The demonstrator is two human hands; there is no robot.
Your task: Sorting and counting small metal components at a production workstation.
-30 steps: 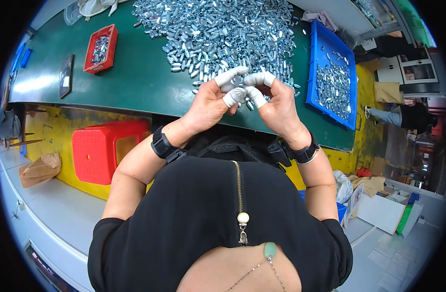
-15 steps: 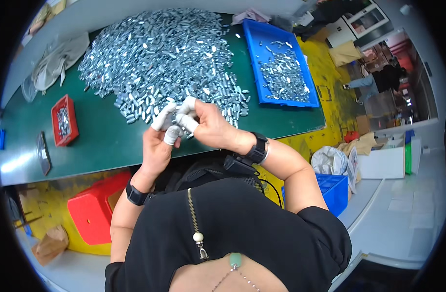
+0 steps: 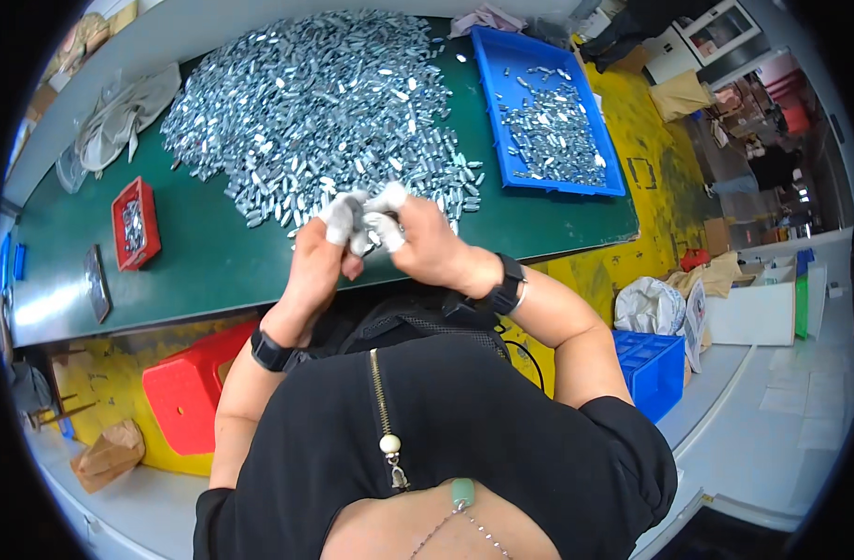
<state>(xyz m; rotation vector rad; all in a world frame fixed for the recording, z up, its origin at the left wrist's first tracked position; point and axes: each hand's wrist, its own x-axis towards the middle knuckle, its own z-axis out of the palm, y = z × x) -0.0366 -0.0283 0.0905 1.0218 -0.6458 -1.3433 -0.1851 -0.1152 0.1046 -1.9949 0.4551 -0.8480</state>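
Observation:
My two hands meet over the near edge of a large heap of small, shiny metal parts (image 3: 305,103). White coverings wrap several of my fingertips. My left hand (image 3: 315,261) is closed, its fingers pinched around small metal parts, which show only partly between the fingertips. Close against it, my right hand (image 3: 434,245) is also closed, thumb and forefinger bent toward the left fingertips. What the right fingers grip is too small and covered to make out. Beneath the heap lies a green tabletop (image 3: 203,285).
A blue tray (image 3: 489,103) holding more metal parts sits at the table's right. On the left are a small red bin (image 3: 151,250) with parts, a phone-like dark slab (image 3: 97,285) and a grey cloth (image 3: 119,121). A red stool (image 3: 189,397) and blue crate (image 3: 658,373) stand below.
The fingers have shifted against each other, and the left hand has turned, its fingertips now pressed closer together. The whole view has moved slightly. A person in the background has moved.

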